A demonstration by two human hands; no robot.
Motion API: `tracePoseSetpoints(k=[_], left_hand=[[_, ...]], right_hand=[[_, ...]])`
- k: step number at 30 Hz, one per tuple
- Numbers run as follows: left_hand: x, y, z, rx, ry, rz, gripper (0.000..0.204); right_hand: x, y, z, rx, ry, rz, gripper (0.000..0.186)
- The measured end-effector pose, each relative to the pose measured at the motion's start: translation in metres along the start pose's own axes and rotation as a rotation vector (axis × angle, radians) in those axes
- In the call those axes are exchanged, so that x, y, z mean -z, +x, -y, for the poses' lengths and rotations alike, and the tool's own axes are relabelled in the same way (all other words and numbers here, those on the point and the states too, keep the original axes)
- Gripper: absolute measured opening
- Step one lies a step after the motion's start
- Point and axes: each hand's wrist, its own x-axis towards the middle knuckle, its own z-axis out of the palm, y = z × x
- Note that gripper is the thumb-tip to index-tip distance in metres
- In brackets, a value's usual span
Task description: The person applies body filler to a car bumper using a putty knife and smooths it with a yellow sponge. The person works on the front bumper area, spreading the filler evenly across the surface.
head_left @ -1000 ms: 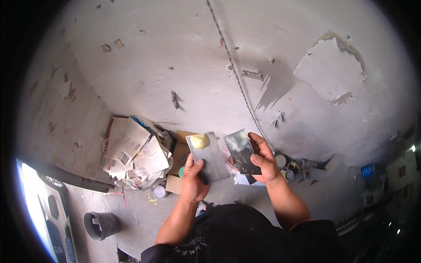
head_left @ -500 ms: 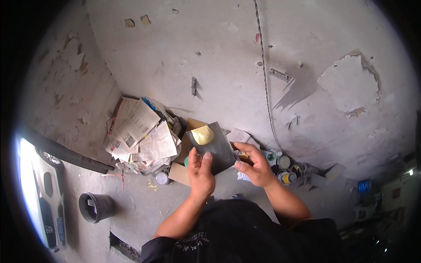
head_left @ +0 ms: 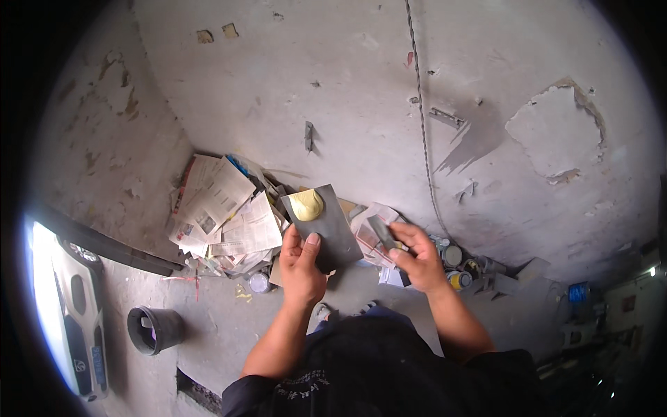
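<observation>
My left hand (head_left: 303, 274) grips a dark grey flat board (head_left: 338, 233) by its lower left edge, thumb on top. A smooth mound of pale yellow putty (head_left: 306, 206) sits near the board's upper left corner. To the right, apart from the board, my right hand (head_left: 422, 263) is closed round a small flat scraper (head_left: 381, 231), whose blade points up and left. The fingers cover most of the scraper's handle.
Newspapers (head_left: 236, 222) are heaped against the wall on the left. A black bucket (head_left: 163, 329) stands on the floor, with a white car (head_left: 80, 306) beyond it. Several paint cans (head_left: 452, 256) line the wall at right. A twisted cable (head_left: 421, 104) hangs down the patchy wall.
The board has moved slightly left with my left hand. My right hand has drawn away to the right, and the scraper now shows clear of the board.
</observation>
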Motion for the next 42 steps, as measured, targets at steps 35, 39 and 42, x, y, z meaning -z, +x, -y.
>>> tracePoseSetpoints(k=[35, 39, 42], left_hand=[[0.005, -0.032, -0.029, 0.054, 0.161, 0.394, 0.052], [0.005, -0.030, -0.035, 0.069, 0.126, 0.411, 0.053], [0.004, -0.031, -0.038, 0.060, 0.185, 0.426, 0.054]], right_hand=[[-0.027, 0.014, 0.035, -0.087, 0.075, 0.175, 0.045], [-0.025, 0.012, 0.030, -0.068, 0.081, 0.191, 0.048], [-0.026, 0.015, 0.027, -0.089, 0.114, 0.195, 0.048]])
